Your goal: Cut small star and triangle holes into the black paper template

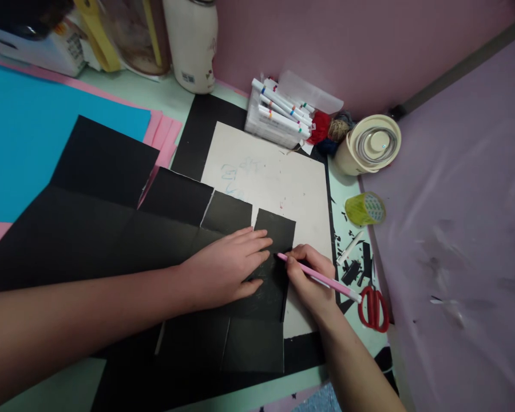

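A large sheet of black card point(154, 240), creased and cut into flaps along its upper and lower edges, lies across the table. My left hand point(227, 266) rests flat on it with fingers spread toward the right-hand flap. Close by, my right hand point(311, 280) pinches a pink pen point(321, 276), whose tip meets the card just right of my left fingertips. Faint marks show on the dark surface under the pen. Beneath the card sits a white board point(300, 183) with light scribbles on it.
Markers in a clear case point(278, 117), yarn balls point(326, 126), a cream lidded container point(371, 143) and a white bottle point(193, 46) stand at the back. To the right are a yellow tape roll point(364, 208), red-handled scissors point(373, 309) and black scraps point(351, 273). Blue paper point(47, 131) lies left.
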Motion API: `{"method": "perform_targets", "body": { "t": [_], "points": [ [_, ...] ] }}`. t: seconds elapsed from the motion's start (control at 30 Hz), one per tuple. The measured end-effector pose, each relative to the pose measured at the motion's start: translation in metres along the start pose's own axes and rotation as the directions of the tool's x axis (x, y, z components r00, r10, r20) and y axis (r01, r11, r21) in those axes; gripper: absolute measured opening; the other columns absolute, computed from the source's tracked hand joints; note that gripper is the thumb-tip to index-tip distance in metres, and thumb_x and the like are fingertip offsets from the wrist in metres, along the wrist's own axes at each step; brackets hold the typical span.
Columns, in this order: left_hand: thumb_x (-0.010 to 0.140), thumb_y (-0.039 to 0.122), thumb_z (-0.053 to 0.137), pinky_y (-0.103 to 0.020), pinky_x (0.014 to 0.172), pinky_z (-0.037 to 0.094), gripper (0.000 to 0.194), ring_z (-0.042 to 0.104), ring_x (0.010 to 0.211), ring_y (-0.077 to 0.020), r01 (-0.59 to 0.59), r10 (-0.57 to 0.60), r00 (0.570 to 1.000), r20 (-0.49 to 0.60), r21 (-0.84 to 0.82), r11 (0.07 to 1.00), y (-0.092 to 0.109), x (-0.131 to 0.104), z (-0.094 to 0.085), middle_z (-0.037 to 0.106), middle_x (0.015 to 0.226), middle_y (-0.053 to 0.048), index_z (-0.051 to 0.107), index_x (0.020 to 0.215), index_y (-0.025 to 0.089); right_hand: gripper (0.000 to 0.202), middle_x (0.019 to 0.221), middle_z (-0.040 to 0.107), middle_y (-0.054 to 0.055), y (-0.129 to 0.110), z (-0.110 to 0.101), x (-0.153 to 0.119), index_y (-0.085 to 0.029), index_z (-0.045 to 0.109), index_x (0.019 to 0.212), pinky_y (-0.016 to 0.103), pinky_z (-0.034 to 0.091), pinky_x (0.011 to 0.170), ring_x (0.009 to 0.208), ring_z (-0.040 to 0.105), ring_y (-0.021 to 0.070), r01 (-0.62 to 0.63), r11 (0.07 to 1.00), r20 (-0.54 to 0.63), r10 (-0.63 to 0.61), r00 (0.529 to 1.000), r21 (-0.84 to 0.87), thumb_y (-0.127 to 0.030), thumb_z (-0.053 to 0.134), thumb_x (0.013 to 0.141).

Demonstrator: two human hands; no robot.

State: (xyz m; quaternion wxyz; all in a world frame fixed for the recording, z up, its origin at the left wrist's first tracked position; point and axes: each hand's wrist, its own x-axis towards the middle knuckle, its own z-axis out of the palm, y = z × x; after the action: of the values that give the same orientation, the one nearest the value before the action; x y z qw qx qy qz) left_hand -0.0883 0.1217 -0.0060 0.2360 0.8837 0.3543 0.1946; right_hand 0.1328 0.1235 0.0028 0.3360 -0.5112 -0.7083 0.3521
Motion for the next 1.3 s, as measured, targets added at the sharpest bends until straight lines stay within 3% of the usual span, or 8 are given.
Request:
{"method": "perform_targets", "body": {
  "t": [1.3],
  "points": [
    [0.088, 0.031, 0.059, -0.045, 0.117, 0.029, 0.038, 0.04, 0.138, -0.0279, -0.007, 0.007, 0.999, -0.035, -0.026, 1.0, -0.0006, 0.0004, 0.002, 0.056, 0.138, -0.015, 0.062, 0.12, 0.01, 0.014, 0.067, 0.064, 0.001, -0.0012, -0.0013, 0.0003, -0.02, 0.062, 0.072, 0.026, 0.045, 0.057, 0.061, 0.058, 0.0148, -0.044, 0.999, 0.001, 0.044, 0.999, -0.023, -0.021, 0.058, 0.085]
  ]
}}
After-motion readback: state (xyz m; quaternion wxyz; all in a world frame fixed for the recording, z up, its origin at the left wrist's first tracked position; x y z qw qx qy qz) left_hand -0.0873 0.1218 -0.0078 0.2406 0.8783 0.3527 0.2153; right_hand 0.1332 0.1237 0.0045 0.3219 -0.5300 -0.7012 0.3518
